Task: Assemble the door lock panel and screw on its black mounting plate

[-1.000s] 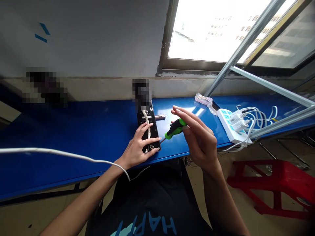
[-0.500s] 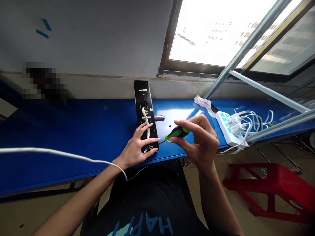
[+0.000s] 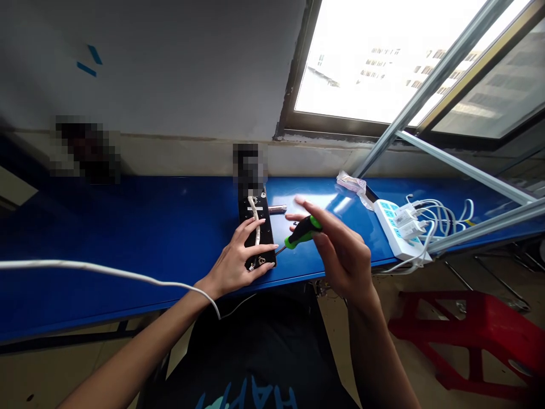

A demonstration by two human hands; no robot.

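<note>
A long black panel (image 3: 267,232) lies on the blue table, its far end blurred out by pixels. White wrapped wires (image 3: 256,215) run along its top. Spread across the near part of the panel is my left hand (image 3: 232,258), fingers apart and lying on it, the tips reaching its right edge. My right hand (image 3: 347,250) holds a green and black screwdriver (image 3: 301,233) by the handle, between thumb and fingers, with some fingers stretched out past it. The tilted shaft points down-left to the panel's right edge near my left fingertips; contact with a screw cannot be made out.
Small dark bits (image 3: 295,223) and a shiny cylinder (image 3: 279,209) lie right of the panel. A white power strip (image 3: 398,233) with plugs and cables sits farther right, near a plastic bag (image 3: 352,183) and metal frame (image 3: 443,62). A white cable (image 3: 128,272) crosses my left forearm.
The fingers of my right hand have opened out and shifted round the screwdriver handle, which leans slightly differently. My left hand stays on the panel. The whole view has shifted a little.
</note>
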